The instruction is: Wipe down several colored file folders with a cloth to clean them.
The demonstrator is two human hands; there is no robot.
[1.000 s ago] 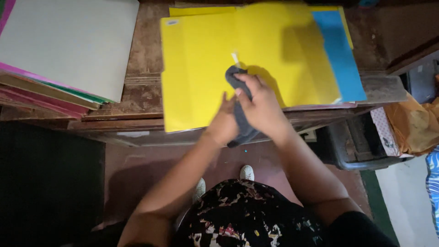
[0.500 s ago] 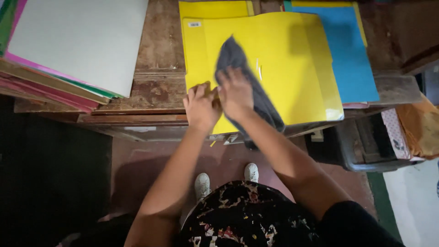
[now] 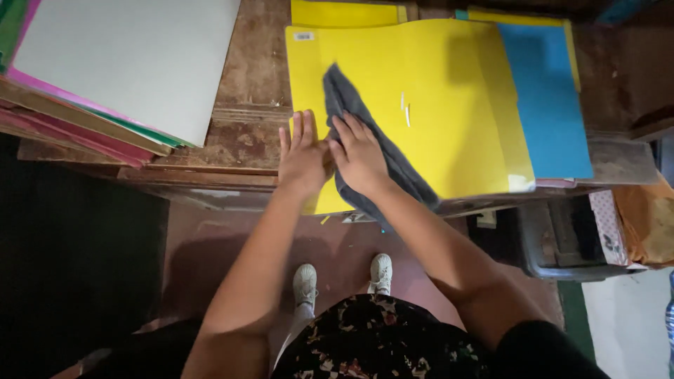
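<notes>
A large yellow sheet (image 3: 449, 105) lies on a worn wooden table (image 3: 253, 77), overhanging its near edge. A dark grey cloth (image 3: 347, 95) stretches diagonally across the sheet's left part. My right hand (image 3: 359, 154) rests flat on the cloth, fingers spread, pressing it against the sheet. My left hand (image 3: 302, 156) lies flat and open on the sheet's left edge, beside the right hand. Two small white scraps (image 3: 406, 112) sit on the yellow sheet right of the cloth.
A blue sheet (image 3: 547, 105) lies under the yellow one at the right. A stack of coloured sheets topped by a grey-white board (image 3: 133, 63) fills the table's left. A dark bin (image 3: 569, 238) stands below at the right. My white shoes (image 3: 344, 277) stand on a reddish floor.
The cloth, bunched a second ago, now lies spread out toward the sheet's upper left. My right hand moved left and up with it. My left hand flattened on the sheet's left edge.
</notes>
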